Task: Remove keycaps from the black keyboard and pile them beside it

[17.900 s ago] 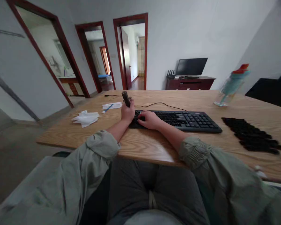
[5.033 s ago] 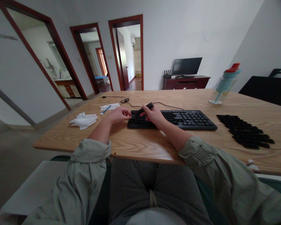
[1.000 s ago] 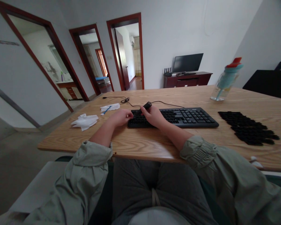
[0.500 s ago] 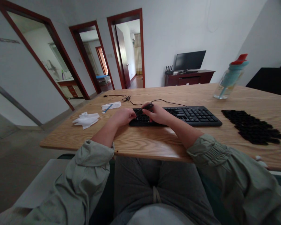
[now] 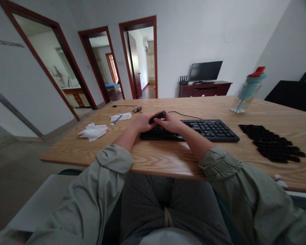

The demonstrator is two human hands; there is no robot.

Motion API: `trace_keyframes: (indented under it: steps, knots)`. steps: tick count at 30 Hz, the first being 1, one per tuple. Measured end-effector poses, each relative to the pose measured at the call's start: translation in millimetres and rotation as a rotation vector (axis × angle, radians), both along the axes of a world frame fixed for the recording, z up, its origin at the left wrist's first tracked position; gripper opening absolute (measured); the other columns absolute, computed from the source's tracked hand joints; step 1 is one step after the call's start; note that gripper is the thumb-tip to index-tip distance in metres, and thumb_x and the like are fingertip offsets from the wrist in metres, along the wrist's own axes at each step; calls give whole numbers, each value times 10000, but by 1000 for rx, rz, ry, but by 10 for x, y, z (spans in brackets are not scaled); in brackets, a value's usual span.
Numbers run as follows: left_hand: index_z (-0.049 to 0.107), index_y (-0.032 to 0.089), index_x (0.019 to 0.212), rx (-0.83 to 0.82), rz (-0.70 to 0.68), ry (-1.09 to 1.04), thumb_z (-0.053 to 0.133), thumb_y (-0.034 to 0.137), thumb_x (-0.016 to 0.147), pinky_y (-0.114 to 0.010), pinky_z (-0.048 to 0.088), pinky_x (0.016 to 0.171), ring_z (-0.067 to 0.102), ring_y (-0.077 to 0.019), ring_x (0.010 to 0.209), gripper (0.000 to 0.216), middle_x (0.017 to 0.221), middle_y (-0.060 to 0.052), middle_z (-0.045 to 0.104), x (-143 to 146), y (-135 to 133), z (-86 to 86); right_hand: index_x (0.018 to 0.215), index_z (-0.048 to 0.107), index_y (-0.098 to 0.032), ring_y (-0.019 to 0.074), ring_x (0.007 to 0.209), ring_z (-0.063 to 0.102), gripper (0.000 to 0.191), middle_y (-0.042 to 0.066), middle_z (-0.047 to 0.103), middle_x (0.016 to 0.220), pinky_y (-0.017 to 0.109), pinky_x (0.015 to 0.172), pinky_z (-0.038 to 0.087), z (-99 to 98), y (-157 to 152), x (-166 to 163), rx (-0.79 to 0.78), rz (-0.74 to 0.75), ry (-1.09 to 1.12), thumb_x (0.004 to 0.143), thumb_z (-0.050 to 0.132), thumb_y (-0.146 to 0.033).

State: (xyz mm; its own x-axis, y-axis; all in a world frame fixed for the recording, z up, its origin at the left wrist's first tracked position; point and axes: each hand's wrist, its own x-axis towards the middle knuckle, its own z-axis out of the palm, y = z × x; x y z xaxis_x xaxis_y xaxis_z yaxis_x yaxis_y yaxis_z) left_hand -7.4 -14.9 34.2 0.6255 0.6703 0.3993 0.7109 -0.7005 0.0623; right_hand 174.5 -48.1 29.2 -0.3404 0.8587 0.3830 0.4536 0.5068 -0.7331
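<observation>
A black keyboard (image 5: 211, 130) lies on the wooden table in front of me. Over its left part, my right hand (image 5: 171, 122) is closed on a small, dark, elongated object (image 5: 158, 117), tilted up towards the right; its exact kind is unclear. My left hand (image 5: 143, 122) has its fingers closed against the left end of that same object. Both hands hide part of the keys beneath. A thin black cable (image 5: 185, 114) runs behind the hands, and its coiled part (image 5: 137, 109) lies to the left.
White tissues (image 5: 93, 132) and a blue-handled brush-like stick (image 5: 116, 119) on another tissue lie at left. Keycaps, apparently, form a black cluster (image 5: 271, 143) at right. A water bottle (image 5: 247, 92) stands behind it. The table's front edge (image 5: 168, 174) is near my lap.
My left hand has moved right and up, from the keyboard's left end to the dark object. My right hand stays on that object. The view has shifted slightly.
</observation>
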Motion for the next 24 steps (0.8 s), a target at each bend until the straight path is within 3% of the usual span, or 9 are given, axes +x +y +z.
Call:
trace_keyframes:
  steps: [4,7,13,19,24]
  knots:
    - [665,183,1173,-29,86,-13,489,335,905,-331,476,825,662,-261,982,355,1059,-116,723,-9,78,-48,1017,705,-143,159,770,629,267,69,732,924,274,737,489,-105,68,47,106,-96,-58,928,555,-345]
    - [659,166,1151,-42,145,-85,447,365,927,-339,482,802,667,-264,948,367,1032,-123,724,-57,97,-66,954,731,-149,165,774,634,276,77,736,900,273,742,470,-189,108,78,167,-137,-222,907,581,-377]
    - [680,156,1055,-72,178,-169,457,364,914,-330,483,792,661,-258,912,336,976,-121,724,-78,109,-96,965,772,-192,199,851,658,240,87,751,951,293,794,467,-262,180,-108,282,-105,-476,909,565,-300]
    - [684,154,1037,-95,160,-262,471,356,892,-336,479,775,645,-249,878,328,944,-107,717,-108,133,-137,987,777,-222,216,928,672,220,86,746,1051,308,853,478,-275,277,-313,319,-118,-517,897,577,-249]
    - [692,143,935,-165,151,-397,514,351,863,-312,468,749,625,-221,833,284,907,-87,712,-108,144,-161,986,775,-246,222,978,666,189,71,751,1019,307,877,481,-278,281,-309,284,-129,-465,885,618,-274]
